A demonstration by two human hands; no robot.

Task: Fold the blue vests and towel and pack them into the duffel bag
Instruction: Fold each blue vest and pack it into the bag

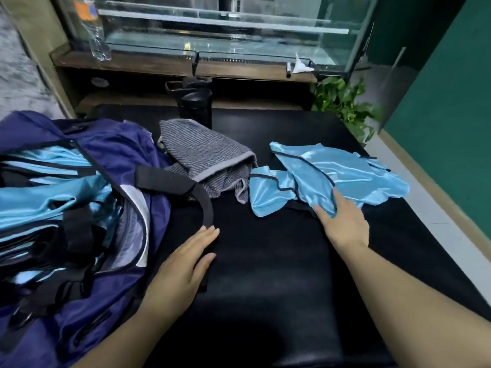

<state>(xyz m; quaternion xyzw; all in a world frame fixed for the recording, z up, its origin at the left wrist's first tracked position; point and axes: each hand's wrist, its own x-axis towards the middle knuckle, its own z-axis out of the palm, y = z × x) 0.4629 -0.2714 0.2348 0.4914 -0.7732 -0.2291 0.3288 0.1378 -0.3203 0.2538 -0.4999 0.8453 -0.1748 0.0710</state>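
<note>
Right hand [345, 224] at the near edge of a crumpled light-blue vest [342, 173]. Fingers [322, 212] curled into the fabric, with a fold of it bunched over them; thumb lies on top of the cloth. The vest is unfolded, dark-trimmed, and lies spread on the right half of the black padded bench [265, 274].

Left hand [186, 264] rests palm-down on the bench, fingers straight and pressed together, holding nothing. Its fingertips touch the lower end of a black strap [204, 203] that runs from the duffel bag down onto the bench.

Navy duffel bag [111, 144] sits on the left of the bench, mouth open toward the camera. Inside it, folded light-blue vests [45, 197] lie stacked, with black webbing lying across them.

Grey striped towel [207, 160] lies loosely bunched between the bag and the loose vest, touching the bag's side and just beside the vest's left edge.

Black lidded tumbler [195, 104] stands upright at the far edge of the bench, behind the towel. Beyond it a wooden shelf carries a glass display case [212, 30]; a clear plastic bottle [95, 35] stands at its left end. A leafy green plant [345, 104] stands past the bench's far right corner.
</note>
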